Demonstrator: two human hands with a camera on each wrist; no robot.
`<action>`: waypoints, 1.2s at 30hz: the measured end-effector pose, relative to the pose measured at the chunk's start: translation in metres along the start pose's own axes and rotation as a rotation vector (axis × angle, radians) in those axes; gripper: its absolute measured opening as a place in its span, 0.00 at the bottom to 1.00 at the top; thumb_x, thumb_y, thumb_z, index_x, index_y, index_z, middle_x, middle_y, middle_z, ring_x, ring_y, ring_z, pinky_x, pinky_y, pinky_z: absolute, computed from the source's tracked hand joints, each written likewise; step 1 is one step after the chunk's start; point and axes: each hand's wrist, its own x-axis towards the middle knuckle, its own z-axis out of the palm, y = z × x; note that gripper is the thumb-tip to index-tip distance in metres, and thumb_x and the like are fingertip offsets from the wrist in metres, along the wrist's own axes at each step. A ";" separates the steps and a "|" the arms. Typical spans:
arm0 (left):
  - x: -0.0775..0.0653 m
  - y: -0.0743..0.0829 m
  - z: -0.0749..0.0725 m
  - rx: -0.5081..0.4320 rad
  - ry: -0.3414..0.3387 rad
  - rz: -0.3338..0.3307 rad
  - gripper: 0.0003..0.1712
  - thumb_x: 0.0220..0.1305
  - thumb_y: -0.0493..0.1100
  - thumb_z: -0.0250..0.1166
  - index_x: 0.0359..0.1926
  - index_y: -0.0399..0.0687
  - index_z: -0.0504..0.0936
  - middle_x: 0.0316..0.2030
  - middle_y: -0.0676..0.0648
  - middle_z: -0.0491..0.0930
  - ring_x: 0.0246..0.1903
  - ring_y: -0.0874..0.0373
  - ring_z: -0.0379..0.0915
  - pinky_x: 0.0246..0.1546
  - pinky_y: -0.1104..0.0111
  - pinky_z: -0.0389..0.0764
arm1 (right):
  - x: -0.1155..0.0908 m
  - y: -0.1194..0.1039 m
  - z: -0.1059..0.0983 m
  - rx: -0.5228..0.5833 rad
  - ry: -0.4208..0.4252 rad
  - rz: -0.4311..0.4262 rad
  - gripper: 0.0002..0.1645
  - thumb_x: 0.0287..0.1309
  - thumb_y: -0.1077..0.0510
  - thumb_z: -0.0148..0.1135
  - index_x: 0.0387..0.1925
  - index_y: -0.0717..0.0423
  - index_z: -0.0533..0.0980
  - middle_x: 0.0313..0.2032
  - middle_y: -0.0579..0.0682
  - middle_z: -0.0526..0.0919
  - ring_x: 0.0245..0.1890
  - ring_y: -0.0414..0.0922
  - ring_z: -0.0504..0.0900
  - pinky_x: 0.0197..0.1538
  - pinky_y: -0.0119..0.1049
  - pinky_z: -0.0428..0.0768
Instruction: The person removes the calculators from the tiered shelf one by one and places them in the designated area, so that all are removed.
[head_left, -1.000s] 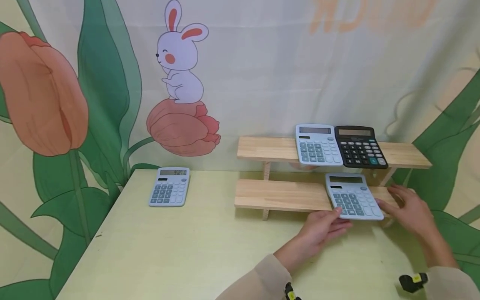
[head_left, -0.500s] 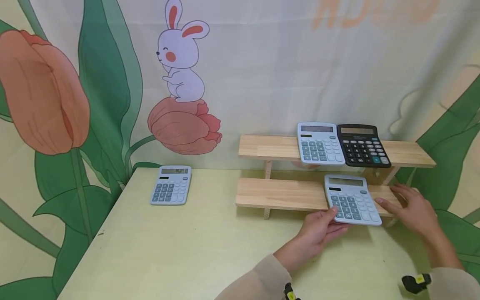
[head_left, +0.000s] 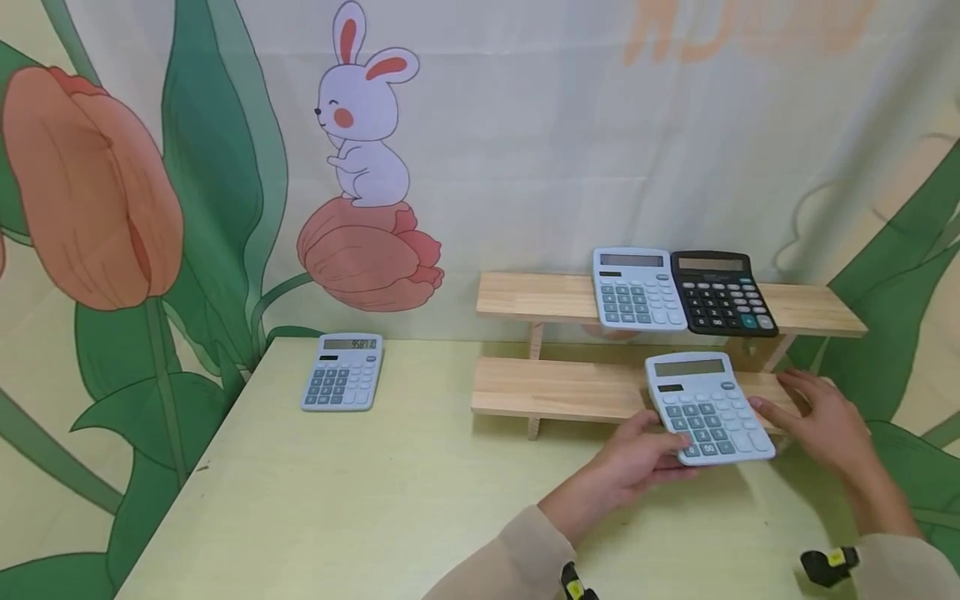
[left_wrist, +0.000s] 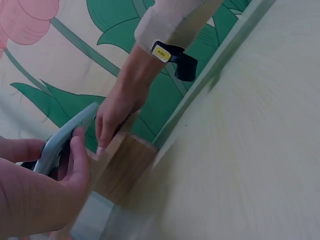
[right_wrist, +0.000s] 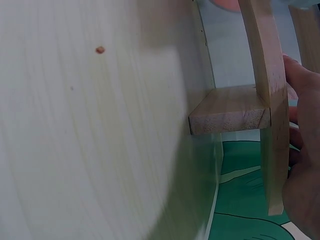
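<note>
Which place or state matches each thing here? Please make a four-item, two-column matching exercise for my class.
1. Black rectangular calculator
2. Pale-blue rectangular calculator showing digits
3. Left hand
4. Right hand

A. Resting at the right end of the lower wooden board
B. On the pale yellow tabletop, far left
C. Holding another pale-blue calculator
D. On the upper wooden board

Pairs: 1-D, 2-B, 3-C, 4-A
</note>
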 end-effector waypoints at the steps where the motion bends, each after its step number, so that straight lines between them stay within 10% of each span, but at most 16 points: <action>1: -0.001 0.002 0.001 0.025 -0.008 -0.007 0.13 0.72 0.30 0.64 0.54 0.44 0.77 0.46 0.38 0.89 0.51 0.36 0.86 0.51 0.52 0.88 | 0.000 0.000 0.000 -0.004 0.001 0.000 0.48 0.73 0.38 0.61 0.71 0.75 0.66 0.71 0.80 0.62 0.70 0.80 0.59 0.63 0.81 0.59; 10: -0.019 0.036 -0.003 0.298 -0.125 0.031 0.11 0.79 0.37 0.60 0.58 0.44 0.81 0.44 0.43 0.89 0.48 0.43 0.88 0.50 0.55 0.89 | 0.005 0.000 0.001 0.001 -0.008 0.017 0.44 0.73 0.44 0.63 0.71 0.75 0.66 0.72 0.78 0.62 0.69 0.80 0.60 0.64 0.80 0.60; 19: -0.056 0.096 -0.043 0.602 -0.217 0.168 0.22 0.79 0.39 0.62 0.69 0.41 0.77 0.48 0.48 0.87 0.45 0.59 0.86 0.52 0.61 0.87 | 0.001 -0.005 -0.001 0.024 -0.033 0.039 0.53 0.72 0.33 0.62 0.73 0.75 0.64 0.72 0.80 0.61 0.71 0.80 0.58 0.64 0.81 0.59; 27: -0.091 0.149 -0.090 0.808 -0.035 0.300 0.21 0.79 0.43 0.64 0.69 0.47 0.79 0.48 0.47 0.84 0.46 0.53 0.83 0.55 0.56 0.85 | -0.001 -0.005 -0.003 0.045 -0.036 0.045 0.53 0.72 0.33 0.62 0.73 0.76 0.63 0.73 0.79 0.61 0.70 0.80 0.58 0.64 0.81 0.59; 36: -0.117 0.181 -0.144 0.836 0.232 0.376 0.25 0.80 0.46 0.63 0.73 0.46 0.75 0.50 0.45 0.86 0.48 0.51 0.84 0.62 0.53 0.82 | 0.003 0.002 0.000 0.043 -0.045 0.049 0.55 0.72 0.31 0.61 0.74 0.75 0.62 0.73 0.79 0.59 0.72 0.80 0.56 0.65 0.81 0.57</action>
